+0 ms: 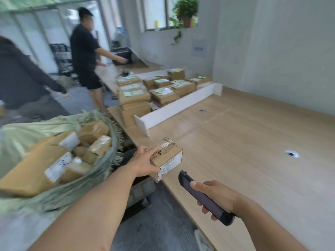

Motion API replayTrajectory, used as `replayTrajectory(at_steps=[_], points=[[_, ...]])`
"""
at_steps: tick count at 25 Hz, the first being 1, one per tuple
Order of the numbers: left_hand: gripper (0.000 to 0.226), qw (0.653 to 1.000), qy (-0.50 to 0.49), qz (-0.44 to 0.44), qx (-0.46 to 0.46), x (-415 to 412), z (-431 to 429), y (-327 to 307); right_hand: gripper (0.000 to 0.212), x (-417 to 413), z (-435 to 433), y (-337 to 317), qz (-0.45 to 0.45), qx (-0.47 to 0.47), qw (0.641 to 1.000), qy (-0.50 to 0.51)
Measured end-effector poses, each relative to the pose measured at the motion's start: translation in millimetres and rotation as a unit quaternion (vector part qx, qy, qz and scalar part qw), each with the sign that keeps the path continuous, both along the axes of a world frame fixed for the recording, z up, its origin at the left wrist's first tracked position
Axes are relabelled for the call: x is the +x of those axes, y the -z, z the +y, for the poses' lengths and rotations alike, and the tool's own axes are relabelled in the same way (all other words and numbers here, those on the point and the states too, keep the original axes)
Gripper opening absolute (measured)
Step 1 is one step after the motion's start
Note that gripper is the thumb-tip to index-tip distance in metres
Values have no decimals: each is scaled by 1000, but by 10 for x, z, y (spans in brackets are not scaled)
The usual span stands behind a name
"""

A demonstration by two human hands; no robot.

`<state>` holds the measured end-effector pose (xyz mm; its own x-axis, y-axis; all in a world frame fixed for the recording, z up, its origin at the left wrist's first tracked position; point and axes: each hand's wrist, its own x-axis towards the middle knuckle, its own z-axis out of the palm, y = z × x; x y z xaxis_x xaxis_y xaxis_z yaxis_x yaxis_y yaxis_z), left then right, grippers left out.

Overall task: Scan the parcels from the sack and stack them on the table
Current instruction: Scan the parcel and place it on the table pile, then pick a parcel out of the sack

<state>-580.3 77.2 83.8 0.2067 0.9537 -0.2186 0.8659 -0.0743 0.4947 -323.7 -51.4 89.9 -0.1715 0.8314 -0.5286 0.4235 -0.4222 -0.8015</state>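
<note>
A: Where is the left hand [145,161]?

B: It grips a small brown cardboard parcel [168,156] with shiny tape and a white label. The thumb lies on top, and the other fingers curl round the near side.

A: Is the parcel on the light wooden table [253,151]?

B: It is at the table's near edge. I cannot tell if it rests there or is held just above.

A: And the right hand [215,196]?

B: Its fingers wrap round a long dark hand scanner [201,194], thumb on top. The scanner's tip points at the label, near it but not touching.

A: What is on the left?

B: A big pale green woven sack [27,131] stands open beside the table, with more brown parcels [36,167] inside.

A: And farther back?

B: Many brown labelled boxes [134,95] are stacked on the table behind a low white board [174,107]. A person in black clothes [85,51] stands by them.
</note>
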Motion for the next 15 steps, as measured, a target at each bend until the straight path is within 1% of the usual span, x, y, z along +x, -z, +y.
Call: replayTrajectory(at_steps=[2,7,9,13,15], points=[[99,998,-52,5,16,-364,-138,-98,63,-253,146,-36,9,14,999,-43],[97,980,-193,21,51,-1219,-577,-281,57,-890,324,-78,42,3,988,-148],[101,969,-240,19,59,-1542,-720,-294,56,-1134,396,-59,37,2,983,-182],[96,952,-298,3,74,-2106,-777,-277,55,-1621,631,35,37,-4,973,-228],[95,945,-314,1,86,-2376,-655,-263,59,-1891,810,45,30,-11,969,-243]])
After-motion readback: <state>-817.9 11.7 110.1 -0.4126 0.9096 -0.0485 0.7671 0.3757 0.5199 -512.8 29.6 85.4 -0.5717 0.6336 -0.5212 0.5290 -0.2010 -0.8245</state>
